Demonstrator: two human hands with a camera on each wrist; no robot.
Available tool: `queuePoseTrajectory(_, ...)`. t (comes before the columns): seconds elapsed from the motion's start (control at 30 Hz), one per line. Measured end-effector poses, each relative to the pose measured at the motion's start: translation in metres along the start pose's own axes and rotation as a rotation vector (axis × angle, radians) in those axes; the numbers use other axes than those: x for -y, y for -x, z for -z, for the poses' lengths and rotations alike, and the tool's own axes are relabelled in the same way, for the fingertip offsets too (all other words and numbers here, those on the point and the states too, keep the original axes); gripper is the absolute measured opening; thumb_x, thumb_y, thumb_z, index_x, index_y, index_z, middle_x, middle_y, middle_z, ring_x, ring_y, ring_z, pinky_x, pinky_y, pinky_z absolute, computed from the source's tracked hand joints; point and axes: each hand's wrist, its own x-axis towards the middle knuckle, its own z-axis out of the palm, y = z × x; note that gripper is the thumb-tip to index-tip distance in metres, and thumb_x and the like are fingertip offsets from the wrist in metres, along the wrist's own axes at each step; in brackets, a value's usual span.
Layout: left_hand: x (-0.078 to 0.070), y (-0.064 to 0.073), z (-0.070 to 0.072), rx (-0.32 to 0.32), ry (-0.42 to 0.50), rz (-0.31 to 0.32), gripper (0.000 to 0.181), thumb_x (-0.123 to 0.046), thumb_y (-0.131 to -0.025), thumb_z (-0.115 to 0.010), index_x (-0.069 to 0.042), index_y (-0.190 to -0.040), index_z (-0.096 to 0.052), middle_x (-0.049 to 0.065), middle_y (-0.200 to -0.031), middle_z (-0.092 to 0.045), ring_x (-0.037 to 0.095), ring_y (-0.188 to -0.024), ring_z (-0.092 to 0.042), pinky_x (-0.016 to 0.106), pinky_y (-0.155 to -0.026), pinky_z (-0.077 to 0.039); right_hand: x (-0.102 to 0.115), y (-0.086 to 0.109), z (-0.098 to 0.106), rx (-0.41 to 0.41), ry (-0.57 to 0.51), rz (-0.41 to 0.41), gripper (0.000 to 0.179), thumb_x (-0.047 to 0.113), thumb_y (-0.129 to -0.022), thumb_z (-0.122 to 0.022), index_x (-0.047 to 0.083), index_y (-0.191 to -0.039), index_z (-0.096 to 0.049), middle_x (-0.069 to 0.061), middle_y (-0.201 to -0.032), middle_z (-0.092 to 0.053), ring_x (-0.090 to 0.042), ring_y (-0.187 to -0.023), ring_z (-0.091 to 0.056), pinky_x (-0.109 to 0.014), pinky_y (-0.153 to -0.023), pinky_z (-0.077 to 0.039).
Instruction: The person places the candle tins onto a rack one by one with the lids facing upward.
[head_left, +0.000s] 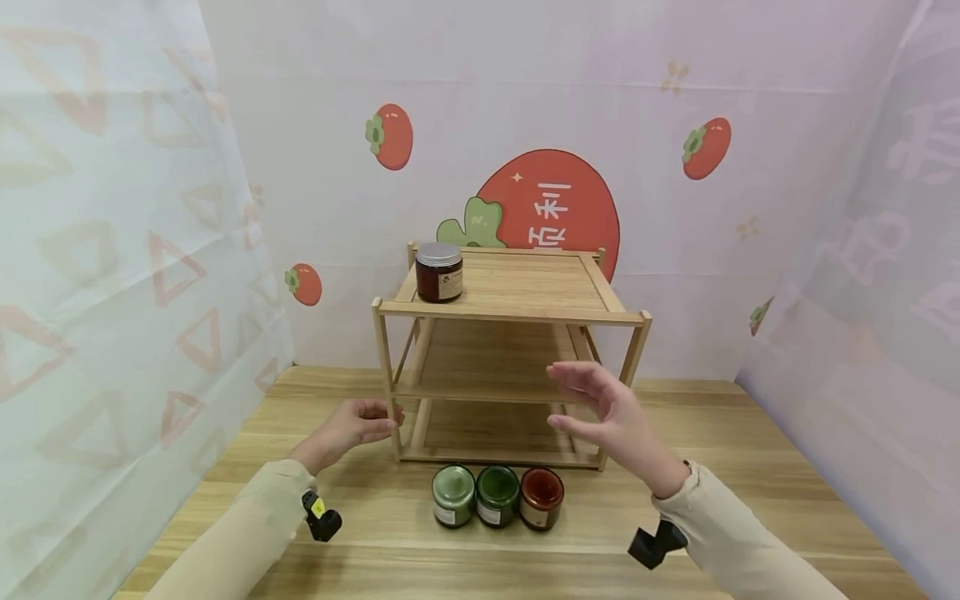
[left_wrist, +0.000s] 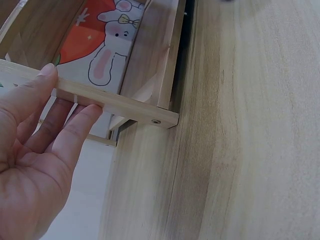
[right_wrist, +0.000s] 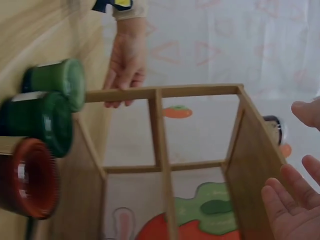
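While your left hand (head_left: 351, 431) pinches the slim pale-wood front leg (head_left: 383, 358) at the left of the three-level rectangular wooden rack (head_left: 532, 283), your right hand (head_left: 613, 417) hangs relaxed before the rack's right side, fingers apart from the thumb, holding nothing. The rack stands on the wood-grained table (head_left: 375, 554), and up on its top board, over at the left, sits a round dark-brown glass jar with a silver lid (head_left: 438, 275). Just in front of the bottom shelf you have three short, round glass jars in a row: pale green (head_left: 453, 498), dark green (head_left: 498, 498) and reddish brown (head_left: 542, 500).

Over to your left wrist, and here's what the head view doesn't give you: your thumb on one side of the leg, your fingers on the other, a small round metal screw head (left_wrist: 156, 121) near the leg's end, and a white cartoon rabbit with a yellow bow (left_wrist: 117, 37) beyond the rack. Your right wrist looks across at that same left-hand grip, with paper labels on the jars' sides and your own fingertips near the top board; whether they touch it, you can't tell from there.
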Motion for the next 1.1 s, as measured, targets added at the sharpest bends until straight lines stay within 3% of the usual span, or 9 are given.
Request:
queuePoseTrajectory(0.1,-0.001,0.001,0.001,0.004,-0.007,0.0,0.048,-0.009,-0.09,-0.068,0.015,-0.128,-0.05,0.022,-0.124,-0.062,0.016,-0.106,-0.064,0.028,-0.091,-0.055,-0.012,0.011,-0.005,0.012,-0.01,-0.042,0.053,-0.001,-0.079,-0.077,-0.001,-0.126,-0.053,-0.027,-0.13,-0.055,-0.013,-0.119,-0.057,-0.024,-0.1,-0.049)
queuePoseTrajectory(0.3,-0.003,0.001,0.0,0.013,-0.017,-0.003,0.049,-0.01,-0.091,-0.067,0.015,-0.13,-0.049,0.031,-0.13,-0.054,0.02,-0.11,-0.064,0.029,-0.093,-0.054,-0.032,0.034,-0.013,0.051,-0.031,-0.195,0.055,0.008,-0.079,-0.079,-0.002,-0.126,-0.053,-0.021,-0.129,-0.057,0.0,-0.114,-0.056,-0.021,-0.099,-0.049)
queuePoseTrajectory(0.43,-0.006,0.002,0.0,0.009,-0.018,-0.006,0.047,-0.008,-0.091,-0.066,0.016,-0.128,-0.05,0.028,-0.126,-0.058,0.018,-0.107,-0.064,0.03,-0.093,-0.054,-0.043,0.047,-0.017,0.068,-0.034,-0.296,0.055,0.014,-0.079,-0.08,0.0,-0.126,-0.054,-0.019,-0.128,-0.059,0.0,-0.112,-0.057,-0.021,-0.099,-0.049)
queuePoseTrajectory(0.57,-0.008,0.002,-0.001,0.004,-0.011,-0.003,0.045,-0.007,-0.091,-0.066,0.015,-0.127,-0.051,0.023,-0.123,-0.062,0.015,-0.105,-0.064,0.029,-0.093,-0.054,-0.057,0.058,-0.021,0.096,-0.021,-0.341,0.054,0.016,-0.08,-0.079,-0.001,-0.125,-0.054,-0.021,-0.127,-0.059,0.0,-0.11,-0.057,-0.026,-0.1,-0.049)
queuePoseTrajectory(0.83,-0.009,0.004,-0.001,0.003,-0.01,0.009,0.04,-0.007,-0.092,-0.066,0.013,-0.124,-0.054,0.027,-0.128,-0.058,0.015,-0.107,-0.064,0.03,-0.094,-0.054,-0.076,0.069,-0.023,0.143,-0.042,-0.407,0.06,0.016,-0.081,-0.079,-0.008,-0.128,-0.05,-0.031,-0.13,-0.052,-0.043,-0.121,-0.052,-0.043,-0.103,-0.045)
queuePoseTrajectory(1.1,-0.007,0.005,-0.001,0.01,-0.01,-0.004,0.044,-0.006,-0.092,-0.064,0.016,-0.127,-0.05,0.021,-0.123,-0.063,0.016,-0.108,-0.064,0.034,-0.096,-0.053,-0.091,0.075,-0.022,0.214,-0.085,-0.479,0.071,0.013,-0.077,-0.08,-0.009,-0.133,-0.044,-0.029,-0.136,-0.048,-0.045,-0.127,-0.046,-0.045,-0.107,-0.041)
